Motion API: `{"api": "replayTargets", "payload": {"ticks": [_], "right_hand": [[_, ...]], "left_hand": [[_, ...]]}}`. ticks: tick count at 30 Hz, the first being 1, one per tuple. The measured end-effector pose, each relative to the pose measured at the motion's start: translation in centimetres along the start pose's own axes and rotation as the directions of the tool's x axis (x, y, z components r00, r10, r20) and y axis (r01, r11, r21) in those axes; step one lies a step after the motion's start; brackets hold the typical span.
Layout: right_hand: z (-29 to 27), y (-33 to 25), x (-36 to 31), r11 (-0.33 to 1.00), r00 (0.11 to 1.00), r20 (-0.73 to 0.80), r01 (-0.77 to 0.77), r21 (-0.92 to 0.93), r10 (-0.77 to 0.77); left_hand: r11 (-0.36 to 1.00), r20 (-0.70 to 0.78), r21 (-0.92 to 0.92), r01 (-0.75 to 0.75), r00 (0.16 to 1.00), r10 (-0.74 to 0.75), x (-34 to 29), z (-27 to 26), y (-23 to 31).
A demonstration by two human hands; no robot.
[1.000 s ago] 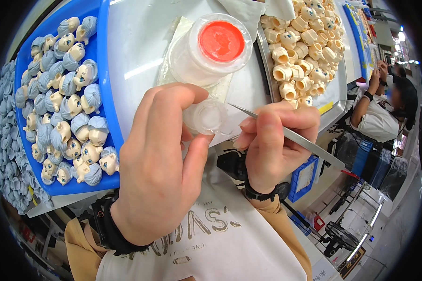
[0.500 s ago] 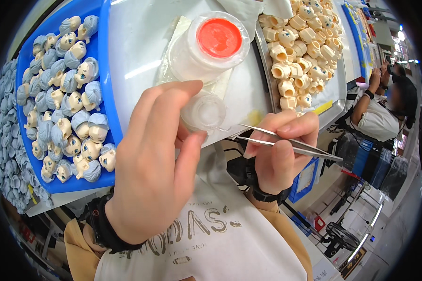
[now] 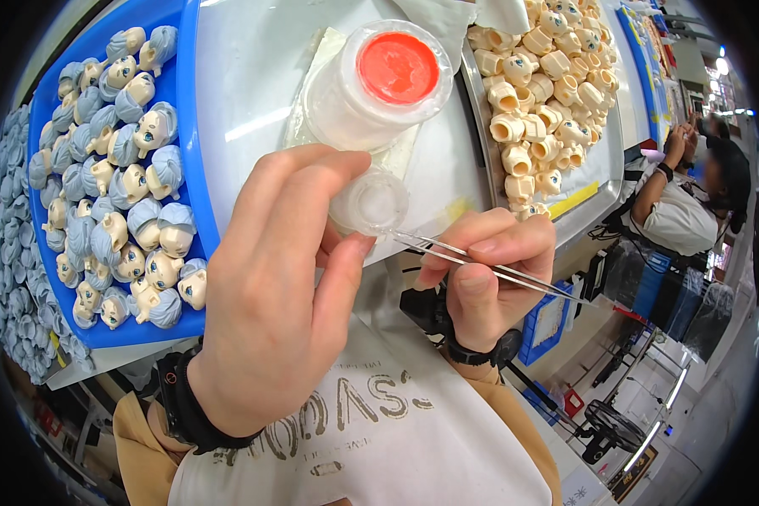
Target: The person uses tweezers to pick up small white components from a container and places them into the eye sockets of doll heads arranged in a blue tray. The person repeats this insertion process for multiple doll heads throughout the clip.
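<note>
My left hand is closed around the side of a small clear plastic cup, thumb at its near edge and fingers behind it. Silver tweezers sit in my right hand, pinched between thumb and fingers. Their tips reach the near right rim of the cup, beside my left thumb, and look almost together. Whether they grip a tiny piece there is too small to tell. Just beyond the cup stands a larger translucent tub with red-orange material in its top.
At the left, a blue tray holds several doll heads with blue-grey hair; loose blue-grey hair parts are heaped beyond it. A metal tray of beige face parts lies at the right. A person works farther off at the right.
My right hand has moved slightly left and brought the tweezers to the cup's rim; their tips have drawn closer together. My left hand and the cup have barely moved.
</note>
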State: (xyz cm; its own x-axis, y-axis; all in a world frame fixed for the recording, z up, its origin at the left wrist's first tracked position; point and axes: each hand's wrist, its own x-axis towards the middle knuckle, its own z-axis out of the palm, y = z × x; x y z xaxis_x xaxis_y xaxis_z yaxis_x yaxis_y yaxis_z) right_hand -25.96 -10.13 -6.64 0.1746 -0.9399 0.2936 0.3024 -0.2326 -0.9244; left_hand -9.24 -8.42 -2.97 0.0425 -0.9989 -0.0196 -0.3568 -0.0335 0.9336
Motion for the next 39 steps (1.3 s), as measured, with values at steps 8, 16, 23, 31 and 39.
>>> {"api": "replayTargets", "payload": {"ticks": [8,16,23,31,39], "right_hand": [[0.5,-0.2,0.1,0.999,0.999,-0.024,-0.034,0.009,0.034],[0.4,-0.4,0.0,0.995,0.997,-0.037,-0.067,0.067,0.07],[0.4,-0.5,-0.4,0.998,1.0,-0.003,-0.008,-0.061,0.008],[0.4,-1.0,-0.6,0.962,0.996,0.082,0.063,-0.267,-0.043],[0.9,-1.4,-0.8,0.913,0.993,0.11,0.078,-0.4,-0.037]], "left_hand": [[0.999,0.011,0.03,-0.018,1.0,0.017,0.1,-0.1,0.0],[0.993,-0.009,0.109,-0.052,0.999,0.053,0.1,0.1,-0.1],[0.987,-0.005,0.149,-0.057,0.998,0.058,0.1,0.0,-0.1],[0.985,-0.025,0.158,-0.063,0.997,0.067,-0.1,0.2,0.0],[0.995,-0.012,0.093,-0.037,0.999,0.038,-0.3,0.3,0.1]]}}
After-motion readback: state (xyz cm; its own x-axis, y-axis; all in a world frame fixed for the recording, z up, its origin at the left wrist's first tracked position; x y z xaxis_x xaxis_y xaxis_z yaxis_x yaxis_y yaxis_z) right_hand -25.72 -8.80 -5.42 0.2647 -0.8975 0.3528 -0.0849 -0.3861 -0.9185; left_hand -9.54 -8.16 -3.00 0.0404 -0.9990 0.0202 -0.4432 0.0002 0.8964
